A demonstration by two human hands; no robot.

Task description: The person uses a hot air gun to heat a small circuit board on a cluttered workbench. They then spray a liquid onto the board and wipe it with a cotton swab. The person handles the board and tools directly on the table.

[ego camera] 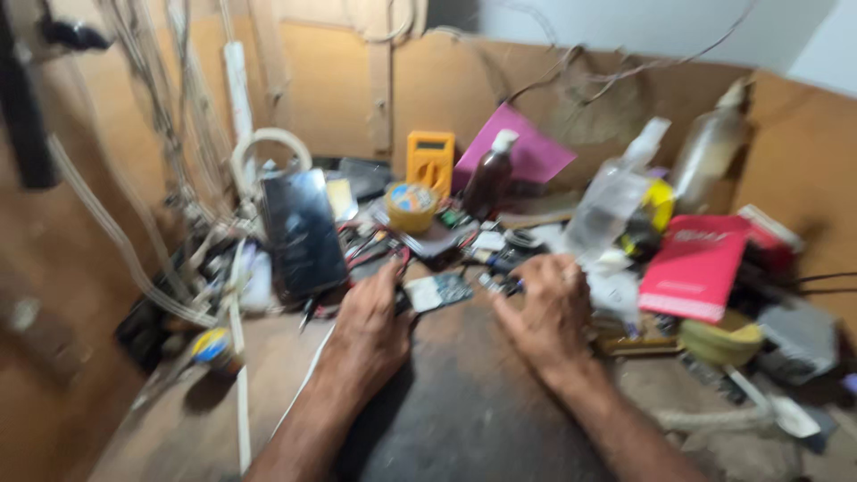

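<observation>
The picture is blurred by motion. My left hand (370, 326) lies on the dark work mat (464, 402), and its fingertips touch the left edge of a small circuit board (437, 291). My right hand (543, 312) rests to the right of that board, fingers curled near some small dark parts (500, 284). Whether either hand truly grips anything is unclear. A dark phone or tablet (302, 234) leans upright just left of my left hand.
Behind the hands stand a yellow multimeter (429, 161), a roll of tape (411, 205), a brown bottle (489, 177), a clear plastic bottle (616, 198), a pink sheet (527, 147) and a red booklet (696, 265). White cables (134, 250) hang at the left wall.
</observation>
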